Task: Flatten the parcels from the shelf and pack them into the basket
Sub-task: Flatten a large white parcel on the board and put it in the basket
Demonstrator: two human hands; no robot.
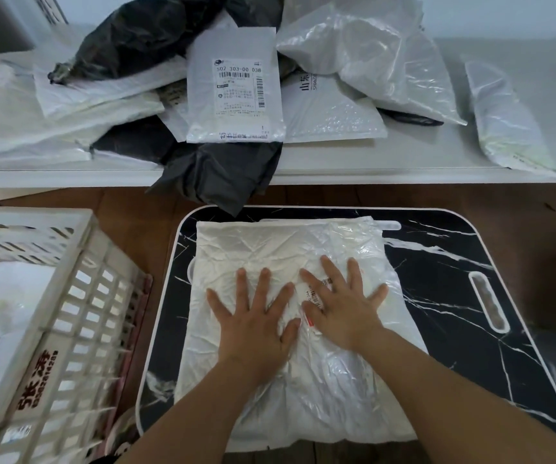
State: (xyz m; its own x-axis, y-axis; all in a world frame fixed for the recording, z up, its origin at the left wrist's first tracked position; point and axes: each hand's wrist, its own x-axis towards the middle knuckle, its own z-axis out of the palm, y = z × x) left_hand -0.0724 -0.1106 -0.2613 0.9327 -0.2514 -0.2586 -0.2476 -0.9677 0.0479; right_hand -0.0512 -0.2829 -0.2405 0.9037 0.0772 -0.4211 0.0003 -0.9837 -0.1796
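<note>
- Head view: a crinkled white parcel [290, 316] lies flat on a black marble-patterned bench [454, 296], filling most of its middle.
- The left hand [253, 316] and the right hand [343, 306] rest side by side on the parcel's centre, fingers straight and spread, palms pressing, grasping nothing.
- Left of the parcel stands a white slatted basket [69, 329], already holding something white.
- Beyond the parcel, a white shelf [420, 162] carries a heap of black and white bags.
- To flatten well, sweeping both palms outward from the parcel's centre toward its edges would likely push trapped air out; the parcel's near end looks puffier.
</note>
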